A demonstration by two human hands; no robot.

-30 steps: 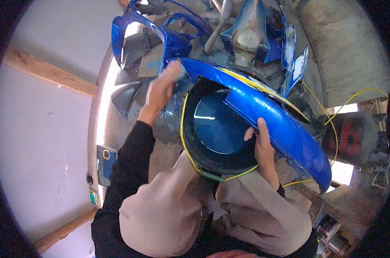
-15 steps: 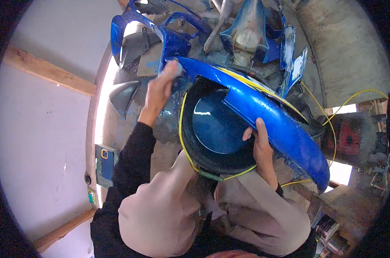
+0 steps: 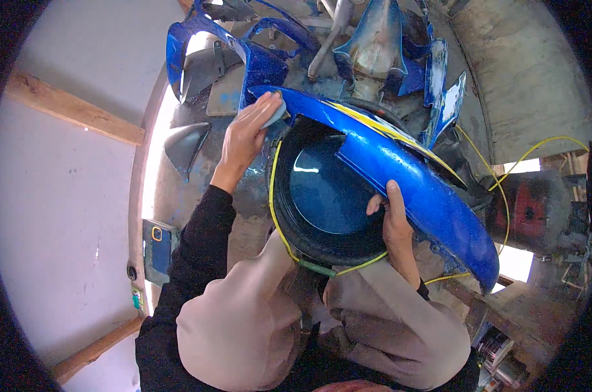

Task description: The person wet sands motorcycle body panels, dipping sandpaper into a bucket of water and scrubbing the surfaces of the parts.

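A long, curved blue motorcycle fairing panel (image 3: 400,160) with a yellow and white stripe slants across a black tub of water (image 3: 286,225). The tub stands between my knees, with a yellow cord round its rim. At the panel's narrow upper left end, my left hand (image 3: 247,134) presses a small grey-blue sanding pad (image 3: 276,116) under its fingers. My right hand (image 3: 396,219) grips the panel's lower edge near the middle, thumb on the outer face and fingers partly hidden behind it.
More blue fairing parts (image 3: 263,62) lie beyond the tub, including a V-shaped piece (image 3: 372,49) and a scuffed panel (image 3: 447,108). A dark triangular piece (image 3: 186,147) rests at left. A phone (image 3: 160,251) lies by the wall. Yellow cable (image 3: 505,196) runs at right near a red-and-black machine (image 3: 534,206).
My left hand has moved slightly right and down at the panel's end, and the pad under its fingers shows more clearly. My right hand and the panel have hardly moved.
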